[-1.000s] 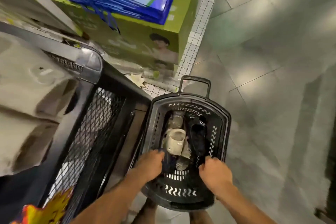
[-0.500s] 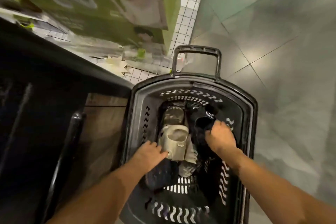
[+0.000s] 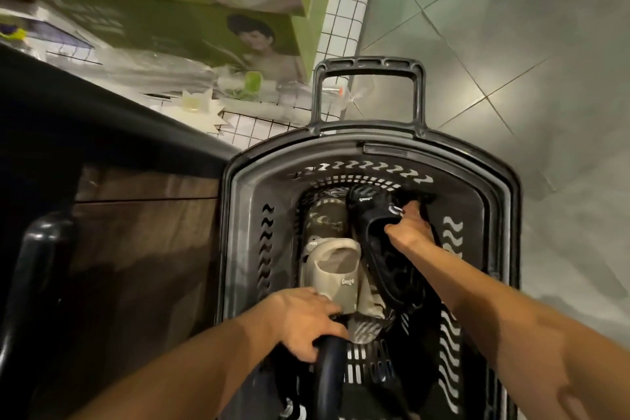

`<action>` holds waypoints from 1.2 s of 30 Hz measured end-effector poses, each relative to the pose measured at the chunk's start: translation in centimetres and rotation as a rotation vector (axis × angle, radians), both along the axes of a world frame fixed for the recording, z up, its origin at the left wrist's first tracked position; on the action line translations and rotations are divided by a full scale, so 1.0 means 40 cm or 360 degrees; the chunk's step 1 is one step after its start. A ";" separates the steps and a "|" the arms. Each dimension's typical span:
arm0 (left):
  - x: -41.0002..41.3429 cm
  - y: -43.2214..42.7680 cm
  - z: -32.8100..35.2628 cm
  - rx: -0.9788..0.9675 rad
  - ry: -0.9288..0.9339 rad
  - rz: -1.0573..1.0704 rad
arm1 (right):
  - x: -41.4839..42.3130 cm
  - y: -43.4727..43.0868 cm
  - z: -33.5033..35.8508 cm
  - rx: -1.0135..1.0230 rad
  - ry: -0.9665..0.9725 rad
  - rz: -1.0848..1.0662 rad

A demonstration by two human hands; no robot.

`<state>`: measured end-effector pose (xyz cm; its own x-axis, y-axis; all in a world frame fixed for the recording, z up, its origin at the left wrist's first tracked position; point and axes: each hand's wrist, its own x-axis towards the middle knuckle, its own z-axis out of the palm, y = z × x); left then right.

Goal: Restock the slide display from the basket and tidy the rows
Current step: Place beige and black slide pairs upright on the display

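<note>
A black plastic basket (image 3: 238,215) with a raised handle stands on the floor below me and holds several slides. My right hand (image 3: 407,230) is shut on a black slide (image 3: 375,242) at the basket's right, tilting it up. My left hand (image 3: 303,320) grips a dark navy slide (image 3: 329,372) at the near edge of the basket. A beige slide (image 3: 335,271) lies between my hands, with an olive patterned slide (image 3: 325,218) behind it.
The dark edge of the display stand (image 3: 102,119) and its wooden panel (image 3: 143,249) fill the left. Green boxes (image 3: 191,24) sit on a white gridded base (image 3: 344,10) behind the basket. Grey tiled floor (image 3: 528,78) spreads to the right.
My head has dropped closer to the basket. My right hand reached deeper and took hold of the black slide, lifting it. My left hand closed on the navy slide.
</note>
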<state>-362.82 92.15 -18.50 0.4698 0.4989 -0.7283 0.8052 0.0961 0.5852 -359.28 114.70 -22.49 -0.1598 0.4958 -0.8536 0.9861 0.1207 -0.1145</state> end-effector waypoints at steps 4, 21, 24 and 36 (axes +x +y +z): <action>0.048 0.026 -0.011 -0.0082 -0.0072 0.0551 | 0.021 -0.007 -0.034 0.0038 -0.0001 -0.0104; 0.004 0.013 0.266 -0.0750 -0.0599 0.2833 | 0.047 0.059 0.338 -0.0383 0.0496 -0.0275; -0.038 0.029 0.418 -0.0629 -0.0544 0.3231 | 0.067 0.088 0.485 -0.0360 0.0550 -0.0313; -0.037 0.064 1.115 -0.0238 -0.0804 0.3939 | 0.104 0.123 1.191 -0.0588 0.1031 -0.0793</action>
